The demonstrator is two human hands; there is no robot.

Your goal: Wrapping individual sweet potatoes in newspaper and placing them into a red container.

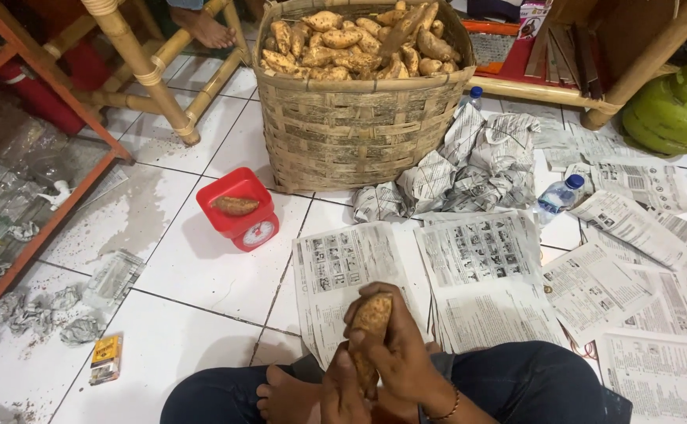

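Seated on the white tiled floor (pixel 202 275), legs crossed, one bare foot (pixel 284 396) showing at the bottom edge. Holding one long brown tuber (pixel 370 334) upright just above the lap, with both hands on it: right hand (pixel 402 353) closed around the upper and middle part, fingers wrapped over the front; left hand (pixel 343 392) gripping the lower end (only partly visible, cut by the frame edge). Directly ahead, sheets of newspaper (pixel 469 267) spread flat on the tiles, more crumpled sheets (pixel 469 169) lying against a big woven basket (pixel 359 126) heaped with the same kind of tubers. Left of the basket, a small red kitchen scale (pixel 241 210) with one tuber resting on its tray. Near the papers, a plastic water bottle (pixel 559 195); at far right, a green gas cylinder (pixel 677 106).
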